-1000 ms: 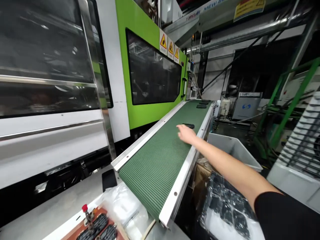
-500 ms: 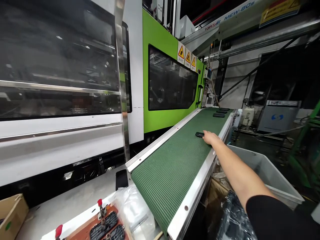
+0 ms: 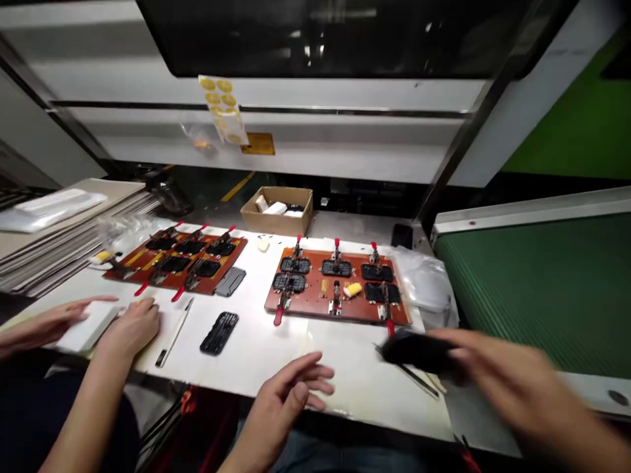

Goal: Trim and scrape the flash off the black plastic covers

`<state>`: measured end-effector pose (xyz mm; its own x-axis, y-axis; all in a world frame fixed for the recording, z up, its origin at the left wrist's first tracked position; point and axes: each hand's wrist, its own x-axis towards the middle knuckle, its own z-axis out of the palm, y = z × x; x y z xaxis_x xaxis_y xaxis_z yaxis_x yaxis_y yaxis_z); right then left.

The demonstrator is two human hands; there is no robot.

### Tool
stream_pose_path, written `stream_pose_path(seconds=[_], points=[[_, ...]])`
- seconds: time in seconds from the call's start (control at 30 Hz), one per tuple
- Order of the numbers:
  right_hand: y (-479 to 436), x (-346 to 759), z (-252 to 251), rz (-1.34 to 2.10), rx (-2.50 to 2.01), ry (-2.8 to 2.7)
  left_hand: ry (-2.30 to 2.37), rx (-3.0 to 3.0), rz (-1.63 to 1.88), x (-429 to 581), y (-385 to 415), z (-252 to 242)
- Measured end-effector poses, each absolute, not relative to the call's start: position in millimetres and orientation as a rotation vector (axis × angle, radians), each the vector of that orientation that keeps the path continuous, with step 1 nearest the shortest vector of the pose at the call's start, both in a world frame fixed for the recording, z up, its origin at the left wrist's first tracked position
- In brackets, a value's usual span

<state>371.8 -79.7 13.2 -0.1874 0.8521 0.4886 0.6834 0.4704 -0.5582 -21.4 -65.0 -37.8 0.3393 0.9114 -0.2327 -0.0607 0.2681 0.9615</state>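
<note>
My right hand (image 3: 503,374), smeared by motion, grips a black plastic part (image 3: 417,351) over the right side of the white table (image 3: 340,368). My left hand (image 3: 290,397) hovers at the table's front edge, its fingers apart and nothing in it. Beyond both hands lies a reddish-brown clamp fixture (image 3: 315,303) with red-tipped toggle clamps and several black parts in its places. A yellow-and-white roll (image 3: 352,290) rests on the fixture. Thin tools (image 3: 419,381) lie partly under the held part. Another black part (image 3: 219,333) lies on the table, left of my left hand.
At the left, a co-worker's hands (image 3: 125,325) are at a white block (image 3: 91,326). A second clamp fixture (image 3: 170,279) lies behind them. A cardboard box (image 3: 277,223) stands at the back; the green conveyor (image 3: 542,276) runs at the right, beside a plastic bag (image 3: 424,279).
The view has swung left from the conveyor to the table. My right hand has brought the black part off the belt to the table's right side. My left hand has come into view.
</note>
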Motion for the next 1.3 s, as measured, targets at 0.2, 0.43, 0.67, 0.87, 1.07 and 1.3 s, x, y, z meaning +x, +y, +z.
stream_pose_path(seconds=[0.2,0.43,0.67,0.87,1.07,1.3], points=[[-73.7,197.7,-58.1,0.555,-1.083,-1.841,0.821,0.829,0.988,-17.1,-65.4,-37.3],[-85.2,190.8,-78.0,0.722,-1.156,-1.669,0.793,0.761,0.906,-35.7,-68.9,-48.0],[-81.6,195.4,-84.2,0.630,-1.197,-1.664,1.040,1.501,0.814,-36.4,-52.6,-48.7],[-21.5,225.0,-74.7,0.529,-1.381,-1.553,1.495,1.330,0.876,-39.0,-16.9,-42.8],[77.9,252.3,-63.6,0.558,-1.938,-1.967,1.562,1.240,1.186,-9.7,54.2,-42.4],[-11.5,246.9,-80.6,0.743,-1.657,-1.567,1.512,1.477,0.828,37.1,132.2,-68.9]])
